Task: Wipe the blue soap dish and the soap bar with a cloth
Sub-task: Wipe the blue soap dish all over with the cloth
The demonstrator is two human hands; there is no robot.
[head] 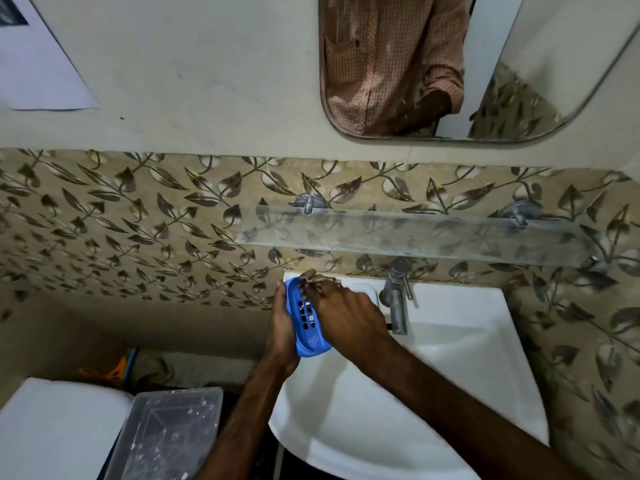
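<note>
The blue soap dish (pixel 306 327), oval with square drain holes, is tilted up over the left rim of the white sink (pixel 450 358). My left hand (pixel 282 327) grips it from the left, thumb on its edge and fingers behind it. My right hand (pixel 341 313) lies across the dish's inside, fingers stretched toward its far end. A small grey bit shows at those fingertips; whether it is a cloth is unclear. I cannot make out a soap bar; a white rounded shape (pixel 363 289) sits on the sink ledge behind my right hand.
A steel tap (pixel 396 299) stands just right of my hands. A glass shelf (pixel 415 233) juts from the leaf-patterned wall above it, under a mirror (pixel 450 64). A clear plastic box (pixel 169 434) and a white surface (pixel 59 427) sit at lower left.
</note>
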